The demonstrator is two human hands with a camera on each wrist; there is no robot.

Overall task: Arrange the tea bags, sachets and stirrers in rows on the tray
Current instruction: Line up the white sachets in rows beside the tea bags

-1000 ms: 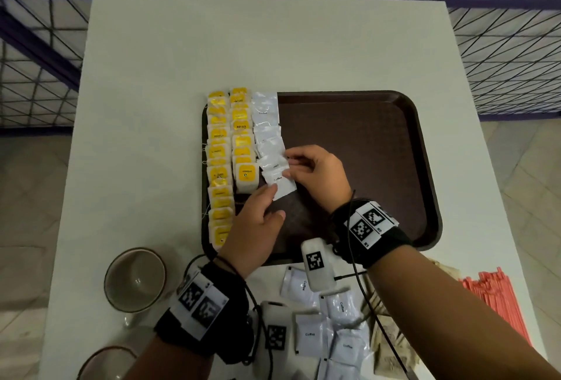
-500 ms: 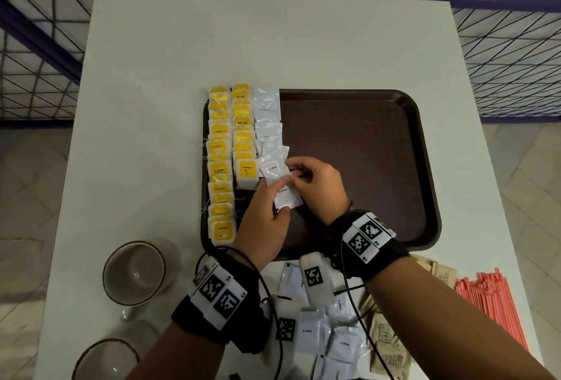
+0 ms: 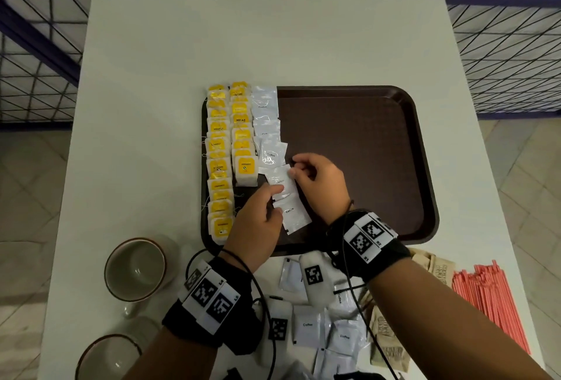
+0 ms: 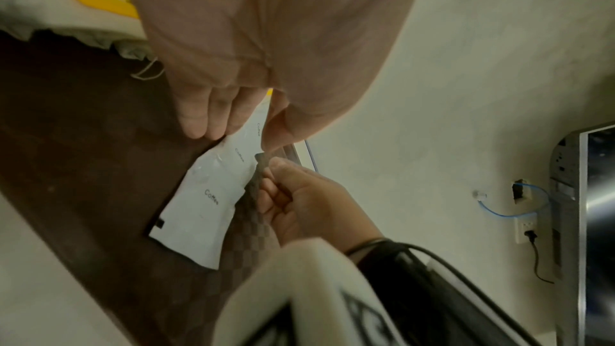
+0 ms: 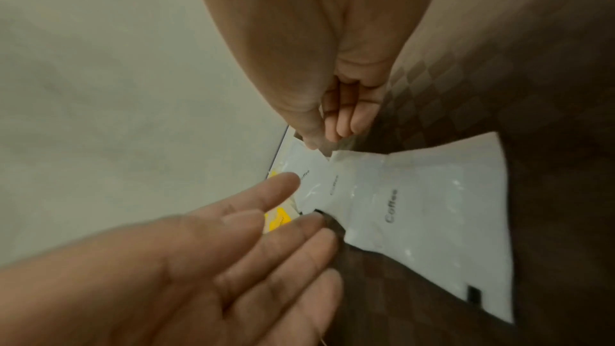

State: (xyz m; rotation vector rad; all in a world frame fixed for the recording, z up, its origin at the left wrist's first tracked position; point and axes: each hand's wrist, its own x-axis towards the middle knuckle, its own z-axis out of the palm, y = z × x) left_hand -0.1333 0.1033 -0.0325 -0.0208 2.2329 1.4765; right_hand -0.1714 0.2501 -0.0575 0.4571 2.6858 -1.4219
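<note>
On the brown tray, two columns of yellow tea bags fill the left side, with a column of white coffee sachets beside them. Both hands work at the near end of that column. My left hand lies with straight fingers on two overlapping sachets, its thumb on the upper sachet. My right hand pinches that upper sachet's right edge between thumb and curled fingers. The left wrist view shows the left hand over the sachets. The right wrist view shows the right hand at the sachets.
Loose coffee sachets and brown paper sachets lie on the white table near the tray's front edge. A bundle of red stirrers sits at the right. Two cups stand at the front left. The tray's right half is bare.
The left thumb has slid off the tilted sachet, which now lies in the column, onto the sachet below. The right hand stays at the sachets' right edge.
</note>
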